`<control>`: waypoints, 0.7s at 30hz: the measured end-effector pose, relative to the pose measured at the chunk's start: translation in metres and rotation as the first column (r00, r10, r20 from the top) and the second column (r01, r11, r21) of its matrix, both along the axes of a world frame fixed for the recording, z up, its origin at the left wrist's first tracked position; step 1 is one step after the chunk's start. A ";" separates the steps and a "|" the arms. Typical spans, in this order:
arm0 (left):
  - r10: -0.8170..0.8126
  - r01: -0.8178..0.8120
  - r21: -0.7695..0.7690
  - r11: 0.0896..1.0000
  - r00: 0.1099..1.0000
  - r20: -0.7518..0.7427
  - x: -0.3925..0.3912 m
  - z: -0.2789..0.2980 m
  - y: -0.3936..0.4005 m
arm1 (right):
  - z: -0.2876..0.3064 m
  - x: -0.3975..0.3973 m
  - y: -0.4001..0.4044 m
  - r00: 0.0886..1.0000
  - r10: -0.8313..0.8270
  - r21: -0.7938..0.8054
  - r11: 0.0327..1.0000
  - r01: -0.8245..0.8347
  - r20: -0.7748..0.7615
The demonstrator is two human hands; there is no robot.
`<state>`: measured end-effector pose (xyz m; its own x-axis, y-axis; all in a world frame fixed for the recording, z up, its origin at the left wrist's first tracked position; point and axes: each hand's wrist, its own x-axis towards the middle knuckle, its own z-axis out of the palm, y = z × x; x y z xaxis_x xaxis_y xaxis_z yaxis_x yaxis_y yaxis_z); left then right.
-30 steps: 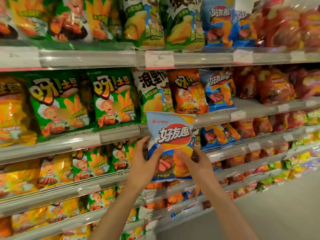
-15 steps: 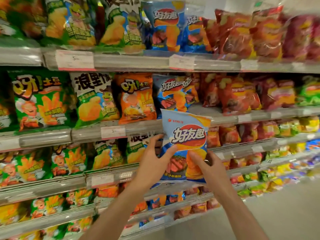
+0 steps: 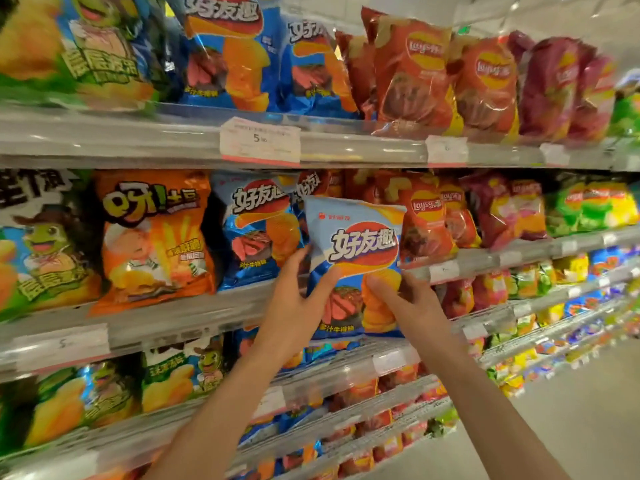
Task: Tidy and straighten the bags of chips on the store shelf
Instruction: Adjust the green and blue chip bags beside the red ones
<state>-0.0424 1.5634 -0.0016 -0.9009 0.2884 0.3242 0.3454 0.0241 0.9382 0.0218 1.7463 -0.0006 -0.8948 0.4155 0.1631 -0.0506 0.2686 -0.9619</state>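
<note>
On the middle shelf (image 3: 166, 323), at the far left, a green-and-blue bag with a frog cartoon (image 3: 45, 251) stands facing out, partly cut by the frame edge. Next to it an orange potato-stick bag (image 3: 152, 237) stands upright and square to the front. Beside that a blue steak-flavour chip bag (image 3: 258, 233) leans a little, with a second blue bag tucked behind its right shoulder.

The left hand (image 3: 294, 306) grips the lower left edge of a light blue chip bag (image 3: 356, 268), thumb on the front face and the other fingers curled behind it. This bag is held upright in the air in front of the shelf edge, just right of the matching blue bags on the shelf and overlapping the red bags behind. The right hand (image 3: 412, 303) pinches its lower right corner, thumb on the front, the rest wrapped round the back.

To the right stand red Lay's bags (image 3: 429, 223), somewhat crowded and overlapping, then purple-and-pink ones and green ones (image 3: 588, 206) further along, blurred.

By my reading the job is mid-way: the held bag is not yet on the shelf, and its likely place is with the blue bags beside it. The red and purple rows look loosely packed and probably need squaring up. The top shelf (image 3: 346, 147) and the lower shelves are too blurred to judge.
</note>
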 end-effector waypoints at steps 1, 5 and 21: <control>0.007 -0.007 0.002 1.000 1.000 -0.011 -0.009 0.002 0.007 | 0.005 -0.010 0.008 1.000 0.001 0.018 1.000 -0.001 0.009; 0.081 -0.085 -0.072 0.994 0.995 -0.062 -0.038 0.011 0.023 | 0.021 -0.045 0.034 0.999 0.031 0.027 0.999 -0.030 -0.033; 0.366 -0.639 -0.206 0.741 0.641 -0.675 -0.091 0.017 0.031 | 0.025 -0.147 0.072 0.981 0.193 0.051 0.980 -0.192 -0.012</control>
<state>-0.1338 1.5948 0.0152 -0.6242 0.0670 0.7784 0.6049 0.6720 0.4272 -0.1250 1.8185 0.0243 -0.9544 0.2266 0.1944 -0.1217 0.2993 -0.9464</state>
